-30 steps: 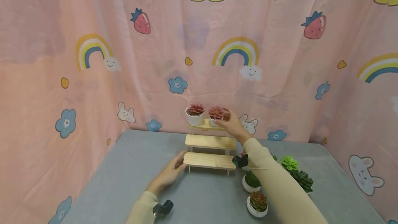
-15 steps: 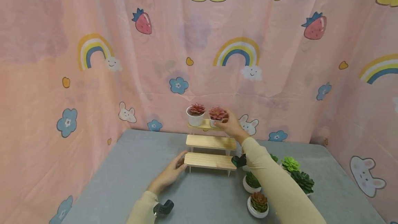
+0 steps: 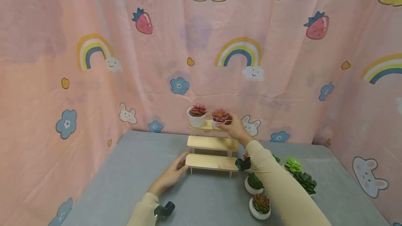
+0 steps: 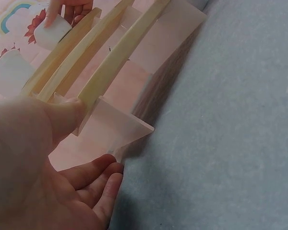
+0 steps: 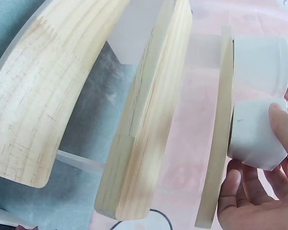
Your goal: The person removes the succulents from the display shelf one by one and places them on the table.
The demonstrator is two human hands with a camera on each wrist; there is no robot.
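A three-step wooden stand (image 3: 211, 162) with pale boards and translucent legs stands near the back of the table. My right hand (image 3: 233, 126) grips the small white pot of a red succulent (image 3: 220, 115) at the right of the top step. In the right wrist view, thumb and fingers are around this white pot (image 5: 257, 132), its base against the board. Another red succulent (image 3: 198, 110) in a white pot stands on the left of that step. My left hand (image 3: 171, 174) touches the lowest step's left end with its thumb (image 4: 69, 115); its other fingers extend loosely beside the leg.
To the right of the stand are several potted succulents: a brown one (image 3: 260, 203), a dark green one (image 3: 255, 181), a bright green one (image 3: 292, 165) and another dark green one (image 3: 305, 182). My right sleeve partly hides this group. A pink patterned curtain (image 3: 201, 79) hangs behind the table.
The succulent in my right hand has shifted very slightly right on the top step, and more of its pot shows. My left hand has stayed at the lowest step.
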